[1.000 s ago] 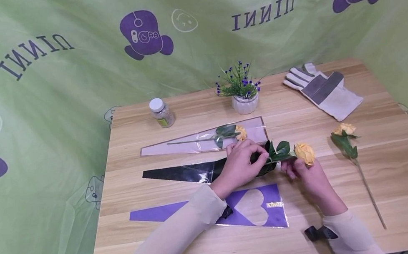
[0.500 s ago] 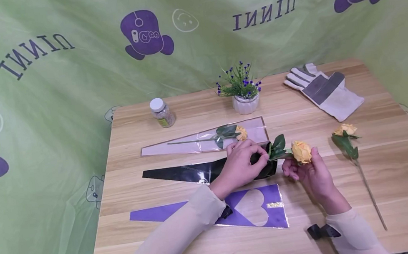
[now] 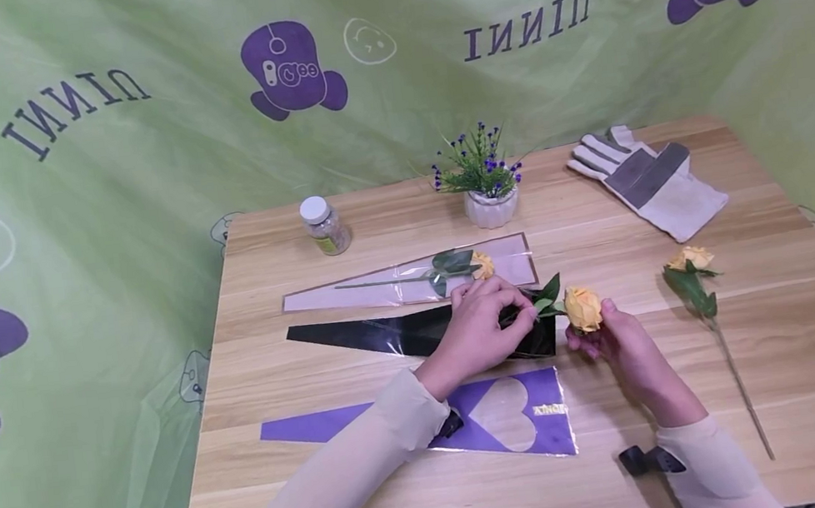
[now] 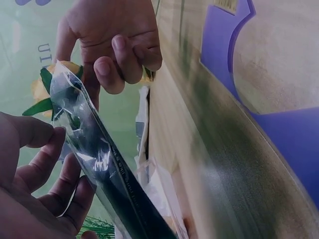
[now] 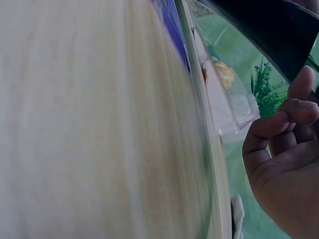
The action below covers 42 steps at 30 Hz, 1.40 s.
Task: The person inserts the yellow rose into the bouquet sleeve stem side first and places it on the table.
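Observation:
In the head view, my left hand (image 3: 478, 331) pinches the open mouth edge of a black clear-fronted flower sleeve (image 3: 379, 334), raised off the table in the left wrist view. My right hand (image 3: 637, 358) holds a yellow artificial rose (image 3: 583, 308) just under its bloom, thumb at one side. The rose's stem runs into the sleeve; green leaves (image 3: 550, 295) stick out at the mouth, while the lower stem is hidden. In the left wrist view the bloom (image 4: 42, 92) shows behind the sleeve (image 4: 94, 144). The right wrist view shows my right hand's curled fingers (image 5: 269, 129).
A pale sleeve (image 3: 352, 295) with a yellow rose inside lies behind. A purple heart-window sleeve (image 3: 548, 431) lies in front. At right is a loose yellow rose (image 3: 724, 352). Along the back stand a lidded jar (image 3: 325, 228), a potted plant (image 3: 491, 207) and work gloves (image 3: 659, 183).
My right hand has shifted its hold on the rose and moved left, sliding stem and leaves deeper into the black sleeve. The sleeve's narrow end has risen slightly; my left hand stays put.

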Each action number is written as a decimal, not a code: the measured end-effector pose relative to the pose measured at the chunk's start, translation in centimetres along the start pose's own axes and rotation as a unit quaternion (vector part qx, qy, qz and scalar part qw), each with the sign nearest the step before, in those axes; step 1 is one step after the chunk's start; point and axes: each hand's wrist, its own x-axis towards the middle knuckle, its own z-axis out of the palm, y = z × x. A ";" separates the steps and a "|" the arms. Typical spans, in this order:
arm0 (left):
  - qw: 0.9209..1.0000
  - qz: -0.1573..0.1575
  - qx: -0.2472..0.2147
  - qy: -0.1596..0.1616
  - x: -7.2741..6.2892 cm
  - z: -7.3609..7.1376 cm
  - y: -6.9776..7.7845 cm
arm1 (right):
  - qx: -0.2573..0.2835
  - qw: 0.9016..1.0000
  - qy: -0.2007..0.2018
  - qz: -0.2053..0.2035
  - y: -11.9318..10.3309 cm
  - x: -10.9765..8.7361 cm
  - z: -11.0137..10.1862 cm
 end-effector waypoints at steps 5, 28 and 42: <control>1.000 0.000 0.005 0.005 0.0 0.0 0.1 | -0.055 0.998 0.005 -0.001 -0.4 0.0 -0.2; 1.000 0.007 0.024 -0.020 0.1 -0.2 0.9 | -0.120 0.987 0.095 0.052 -1.0 0.4 1.0; 0.999 0.023 0.042 -0.010 0.6 -0.2 1.1 | -0.235 0.971 -0.009 -0.044 -1.2 0.5 1.7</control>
